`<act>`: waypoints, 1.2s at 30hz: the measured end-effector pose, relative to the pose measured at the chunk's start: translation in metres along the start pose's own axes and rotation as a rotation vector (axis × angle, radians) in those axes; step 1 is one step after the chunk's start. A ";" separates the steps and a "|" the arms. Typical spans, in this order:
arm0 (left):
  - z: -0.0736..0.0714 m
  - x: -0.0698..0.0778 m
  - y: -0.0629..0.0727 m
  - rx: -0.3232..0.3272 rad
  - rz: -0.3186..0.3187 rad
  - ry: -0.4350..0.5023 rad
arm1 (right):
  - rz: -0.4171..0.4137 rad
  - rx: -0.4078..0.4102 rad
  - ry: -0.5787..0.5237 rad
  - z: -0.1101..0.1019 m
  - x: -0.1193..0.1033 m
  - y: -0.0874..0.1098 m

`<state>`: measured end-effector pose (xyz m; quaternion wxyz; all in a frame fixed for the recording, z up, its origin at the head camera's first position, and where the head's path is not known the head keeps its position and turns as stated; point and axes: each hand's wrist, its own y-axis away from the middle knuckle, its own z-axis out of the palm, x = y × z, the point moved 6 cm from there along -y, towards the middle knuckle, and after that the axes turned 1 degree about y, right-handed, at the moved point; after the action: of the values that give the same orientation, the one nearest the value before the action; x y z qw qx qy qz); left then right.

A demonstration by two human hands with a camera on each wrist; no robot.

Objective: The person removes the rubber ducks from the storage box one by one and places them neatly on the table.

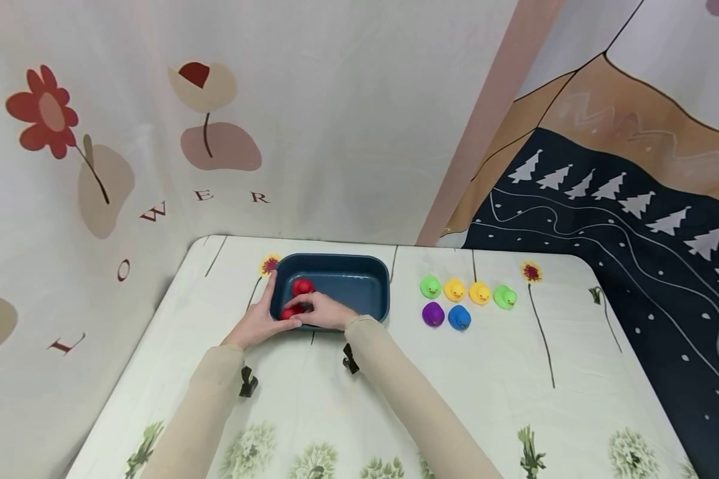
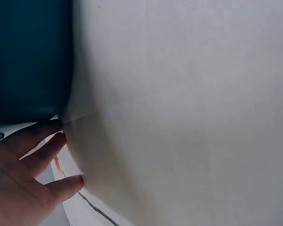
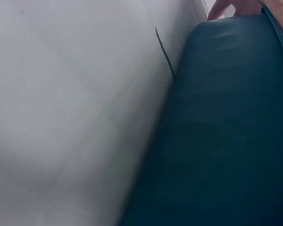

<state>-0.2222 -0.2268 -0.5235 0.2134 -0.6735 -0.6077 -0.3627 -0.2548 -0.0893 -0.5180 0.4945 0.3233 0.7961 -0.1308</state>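
A dark blue rectangular dish (image 1: 359, 263) stands on the table. Two small red toy ducks (image 1: 303, 286) lie at its left end, the nearer one partly covered by fingers. My left hand (image 1: 262, 319) holds the dish at its near left corner, with the thumb by the front rim and the fingers along the outer left side. In the left wrist view, fingertips touch the dish's outside low by the table. Reaching over the front rim, my right hand (image 1: 326, 311) pinches the nearer red duck (image 1: 290, 313) between thumb and fingers inside the dish.
Right of the dish sit several toy ducks in two rows: green (image 1: 431, 287), yellow (image 1: 455, 289), another yellow (image 1: 480, 293), another green (image 1: 505, 297), purple (image 1: 433, 315) and blue (image 1: 459, 318). A flower-printed cloth covers the table (image 1: 491, 372); printed curtains hang behind and beside it.
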 end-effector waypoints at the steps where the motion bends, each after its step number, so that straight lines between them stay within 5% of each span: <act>1: 0.000 0.000 0.000 0.000 0.000 -0.001 | 0.004 0.008 -0.012 -0.001 0.000 0.000; 20: 0.000 0.001 -0.002 -0.004 -0.033 -0.006 | 0.050 0.172 0.018 -0.013 0.001 0.002; 36: 0.001 0.000 -0.001 -0.008 -0.047 -0.019 | -0.028 0.267 -0.064 -0.023 -0.009 0.020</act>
<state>-0.2235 -0.2262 -0.5243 0.1963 -0.6634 -0.6237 -0.3638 -0.2554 -0.0657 -0.4972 0.4701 0.3709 0.7600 -0.2527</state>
